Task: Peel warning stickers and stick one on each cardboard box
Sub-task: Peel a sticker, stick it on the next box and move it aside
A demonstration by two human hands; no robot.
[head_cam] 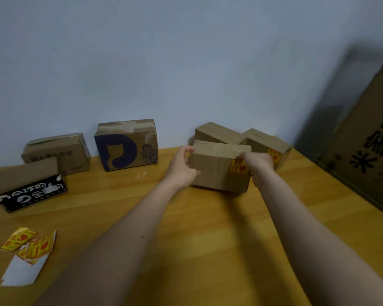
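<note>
Both hands, left hand [181, 167] and right hand [260, 165], gripped the stickered box [217, 168] by its ends, probably parking it beside the done ones; next up, peeling a fresh sticker [40, 245] I'd guess.

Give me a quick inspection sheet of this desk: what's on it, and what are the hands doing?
Surface: wooden table, glossy.
Job's things: held box with a sticker; stickered box and another box behind it; three boxes at left without visible stickers; loose stickers.
Clutter: white backing paper.
Hands: left hand and right hand grip the held box's ends.
Cables: nothing seen.
Surroundings: pale wall; large carton at right.
</note>
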